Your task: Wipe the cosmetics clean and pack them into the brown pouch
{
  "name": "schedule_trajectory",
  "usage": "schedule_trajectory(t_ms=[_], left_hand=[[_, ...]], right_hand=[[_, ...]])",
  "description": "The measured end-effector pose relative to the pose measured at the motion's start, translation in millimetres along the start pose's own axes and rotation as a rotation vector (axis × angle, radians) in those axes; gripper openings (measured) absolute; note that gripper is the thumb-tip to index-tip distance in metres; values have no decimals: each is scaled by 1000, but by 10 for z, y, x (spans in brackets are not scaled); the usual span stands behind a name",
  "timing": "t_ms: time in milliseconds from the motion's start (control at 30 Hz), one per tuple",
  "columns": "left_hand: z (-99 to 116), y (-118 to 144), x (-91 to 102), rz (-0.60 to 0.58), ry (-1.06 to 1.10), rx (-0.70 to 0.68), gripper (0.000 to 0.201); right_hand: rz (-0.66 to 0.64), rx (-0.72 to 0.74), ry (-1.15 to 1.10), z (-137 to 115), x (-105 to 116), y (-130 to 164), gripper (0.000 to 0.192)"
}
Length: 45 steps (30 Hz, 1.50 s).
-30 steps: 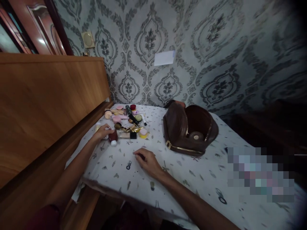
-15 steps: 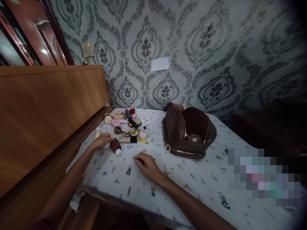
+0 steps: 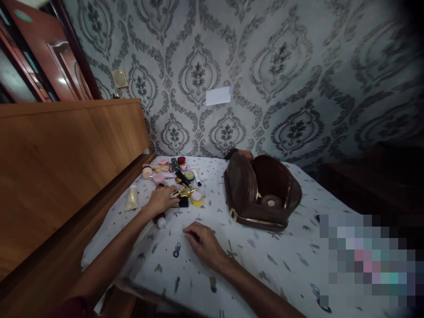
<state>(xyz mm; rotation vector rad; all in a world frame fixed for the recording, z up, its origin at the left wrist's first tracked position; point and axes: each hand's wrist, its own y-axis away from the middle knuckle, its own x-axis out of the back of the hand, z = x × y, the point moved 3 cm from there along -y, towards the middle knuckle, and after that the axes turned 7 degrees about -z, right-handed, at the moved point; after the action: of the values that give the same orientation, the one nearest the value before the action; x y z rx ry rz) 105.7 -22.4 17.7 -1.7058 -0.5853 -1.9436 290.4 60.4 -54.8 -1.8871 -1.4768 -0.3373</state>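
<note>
My left hand reaches over the cosmetics, its fingers apart above a black-capped bottle and close to several gold-handled makeup brushes. It hides most of that bottle and part of a dark red bottle with a white cap under the wrist. No grip on anything shows. A pale cream tube stands to its left; a yellow jar with a pink lid lies just right of the fingers. My right hand rests on the patterned sheet, fingers loosely bent with a gap to the thumb, holding nothing.
A brown bag with a gold zipper stands open on the right. Behind my left hand lie a pink item, a green-lidded jar and a red-lidded jar. A wooden board borders the left; the papered wall rises behind.
My left hand has moved right, from beside the cream tube and dark red bottle to over the black-capped bottle. My right hand stays on the sheet. The view has tilted slightly up.
</note>
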Motion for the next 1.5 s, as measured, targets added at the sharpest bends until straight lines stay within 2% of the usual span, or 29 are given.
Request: schedule_trajectory(t_ms=[133, 433, 667, 867, 1000, 1300, 1500], left_hand=[[42, -62, -29, -13, -55, -14, 35], [-301, -60, -86, -4, -26, 40, 28], [-505, -165, -62, 101, 73, 43, 26], [-900, -452, 71, 242, 171, 133, 27], [-1208, -522, 129, 328, 220, 225, 31], [-1698, -215, 145, 394, 249, 417, 33], [-1932, 31, 124, 316, 227, 563, 31]], right_hand=[[-14, -3, -1, 18, -11, 7, 24], [-42, -8, -15, -15, 20, 2, 21], [-38, -21, -38, -4, 9, 1, 20], [-58, -52, -64, 23, 5, -10, 19], [-66, -59, -78, 33, 12, -10, 19], [-61, -25, -93, 36, 9, -9, 19], [-64, -39, -94, 32, 19, -28, 19]])
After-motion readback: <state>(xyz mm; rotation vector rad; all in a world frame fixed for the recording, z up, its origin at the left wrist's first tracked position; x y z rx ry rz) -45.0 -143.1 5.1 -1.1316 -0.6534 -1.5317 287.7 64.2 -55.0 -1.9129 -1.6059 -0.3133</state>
